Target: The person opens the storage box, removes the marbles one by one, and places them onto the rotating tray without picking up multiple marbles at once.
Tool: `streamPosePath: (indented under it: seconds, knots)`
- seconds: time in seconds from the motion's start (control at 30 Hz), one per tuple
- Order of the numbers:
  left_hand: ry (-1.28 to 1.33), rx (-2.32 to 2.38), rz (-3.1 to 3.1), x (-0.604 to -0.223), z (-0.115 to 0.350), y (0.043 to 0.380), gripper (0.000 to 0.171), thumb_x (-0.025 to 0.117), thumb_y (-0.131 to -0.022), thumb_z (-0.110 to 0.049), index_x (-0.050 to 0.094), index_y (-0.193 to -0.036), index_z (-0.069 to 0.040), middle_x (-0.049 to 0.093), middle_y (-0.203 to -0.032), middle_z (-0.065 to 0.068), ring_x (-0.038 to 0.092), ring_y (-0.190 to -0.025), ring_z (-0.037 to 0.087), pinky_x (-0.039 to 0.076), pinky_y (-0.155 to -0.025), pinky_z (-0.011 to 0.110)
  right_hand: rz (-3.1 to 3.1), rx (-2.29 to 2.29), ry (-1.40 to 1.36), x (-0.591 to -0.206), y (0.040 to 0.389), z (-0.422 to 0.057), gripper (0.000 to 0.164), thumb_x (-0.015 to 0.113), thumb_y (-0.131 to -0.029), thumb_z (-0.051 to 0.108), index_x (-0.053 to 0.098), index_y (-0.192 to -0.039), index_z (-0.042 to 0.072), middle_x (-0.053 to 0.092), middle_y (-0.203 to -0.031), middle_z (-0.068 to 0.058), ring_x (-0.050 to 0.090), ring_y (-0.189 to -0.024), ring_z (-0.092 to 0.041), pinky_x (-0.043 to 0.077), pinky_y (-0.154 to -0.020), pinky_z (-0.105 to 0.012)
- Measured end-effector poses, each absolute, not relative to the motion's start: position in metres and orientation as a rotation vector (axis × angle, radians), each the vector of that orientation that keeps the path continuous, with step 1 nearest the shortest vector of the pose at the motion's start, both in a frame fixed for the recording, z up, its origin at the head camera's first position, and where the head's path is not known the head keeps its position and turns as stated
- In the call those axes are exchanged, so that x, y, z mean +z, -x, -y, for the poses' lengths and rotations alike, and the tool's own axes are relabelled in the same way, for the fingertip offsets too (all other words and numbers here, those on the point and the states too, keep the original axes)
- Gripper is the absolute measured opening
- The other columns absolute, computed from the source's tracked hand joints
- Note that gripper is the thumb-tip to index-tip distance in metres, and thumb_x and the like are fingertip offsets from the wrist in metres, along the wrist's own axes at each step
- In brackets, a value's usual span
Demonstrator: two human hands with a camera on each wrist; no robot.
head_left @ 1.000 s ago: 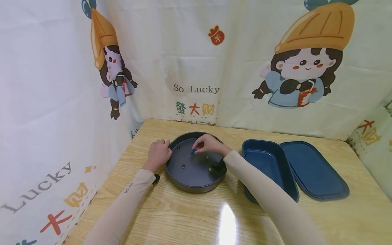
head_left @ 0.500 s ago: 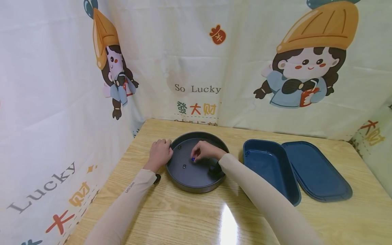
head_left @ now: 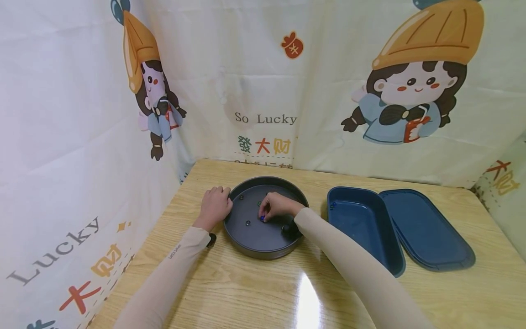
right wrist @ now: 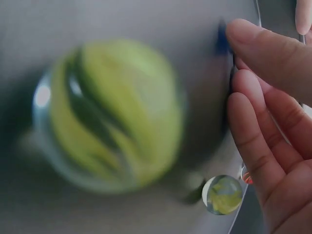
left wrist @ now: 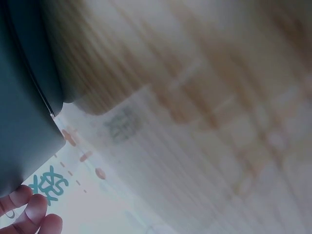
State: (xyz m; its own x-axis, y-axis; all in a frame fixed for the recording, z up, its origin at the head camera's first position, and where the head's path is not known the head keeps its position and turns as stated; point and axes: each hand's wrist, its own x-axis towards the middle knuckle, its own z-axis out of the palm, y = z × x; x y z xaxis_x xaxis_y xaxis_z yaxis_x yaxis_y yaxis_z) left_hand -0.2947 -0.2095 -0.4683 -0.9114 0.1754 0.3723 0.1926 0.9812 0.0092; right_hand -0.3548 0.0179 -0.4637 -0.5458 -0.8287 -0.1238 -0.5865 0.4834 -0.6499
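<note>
In the head view a round dark pan stands on the wooden table. My left hand grips its left rim; the left wrist view shows fingertips at the pan's outer wall. My right hand reaches down inside the pan, its thumb and fingers pinching a blue marble close over the floor. Other marbles lie about it, among them a dark one, a clear one and a green one. In the right wrist view a yellow-green marble looms large, with a smaller yellow one beyond.
Right of the pan stands a deep blue box, with a few marbles in its far left corner. Its flat blue lid lies alongside. A printed curtain hangs behind the table.
My right hand has moved toward the near side of the pan with the blue marble, leaving the green marble behind its fingers. The left hand has stayed on the rim.
</note>
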Motion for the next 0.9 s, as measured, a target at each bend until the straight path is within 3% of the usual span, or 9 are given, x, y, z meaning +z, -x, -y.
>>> streamPosePath:
  seconds: [0.4, 0.7, 0.9]
  knots:
    - [0.258, -0.059, 2.748, -0.466, 0.208, 0.293, 0.019, 0.057, -0.086, -0.014, 0.064, -0.101, -0.004, 0.063, -0.088, 0.014, 0.059, -0.079, 0.029, 0.049, -0.075, 0.044, -2.321, -0.767, 1.222, -0.453, 0.354, -0.021, 0.016, 0.080, -0.072, 0.006, 0.074, -0.087, 0.007, 0.070, -0.079, -0.001, 0.058, -0.068, -0.001, 0.050, -0.065, -0.016]
    - [0.267, -0.055, 2.726, -0.468, 0.208, 0.293, 0.020, 0.058, -0.086, -0.014, 0.064, -0.103, -0.004, 0.064, -0.088, 0.015, 0.060, -0.079, 0.029, 0.049, -0.074, 0.044, -2.329, -0.833, 1.279, -0.395, 0.339, -0.051, 0.024, 0.074, -0.078, 0.006, 0.071, -0.102, 0.006, 0.070, -0.102, -0.014, 0.066, -0.087, -0.017, 0.053, -0.075, -0.020]
    - [0.254, -0.053, 2.740, -0.470, 0.209, 0.295, 0.023, 0.057, -0.086, -0.015, 0.064, -0.105, -0.004, 0.064, -0.091, 0.015, 0.060, -0.081, 0.030, 0.049, -0.077, 0.044, -2.411, -0.878, 1.251, -0.364, 0.330, -0.086, 0.022, 0.074, -0.079, 0.011, 0.071, -0.101, 0.010, 0.069, -0.101, -0.008, 0.066, -0.089, -0.018, 0.053, -0.079, -0.028]
